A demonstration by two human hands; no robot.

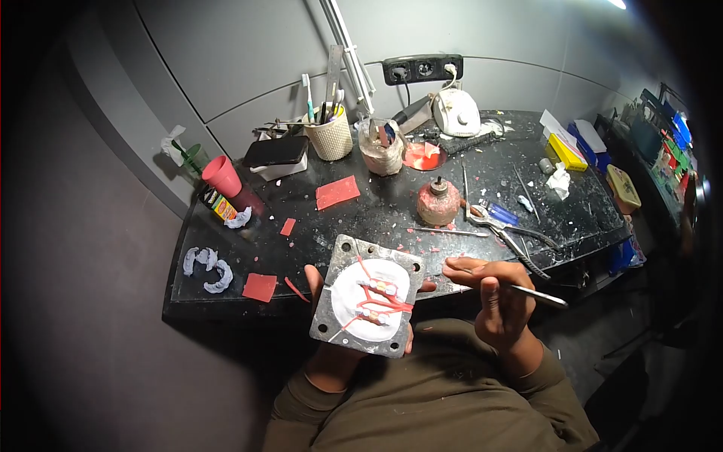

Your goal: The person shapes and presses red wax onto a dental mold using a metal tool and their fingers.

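Observation:
My left hand [314, 283] holds up a square metal dental flask half [324, 309] with holes at its corners, gripping it from beneath; most of the palm is hidden. White plaster [348, 294] fills the round middle of the flask. Set in it are red wax strips [392, 303] and two small rows of tooth-like pieces. To the right of the flask, my right hand [506, 297] is closed around a slim metal wax carving tool [546, 298]. The tool's handle sticks out to the right, and its tip lies near my fingers, apart from the flask.
On the black desk [286, 218] stand a spirit burner [438, 203], pliers [512, 230], another metal tool [452, 232] and red wax sheets [337, 193]. Grey impressions [217, 273] and a pink cup [221, 176] are on the left. Behind are a tool holder [330, 135] and a crusted jar [381, 154].

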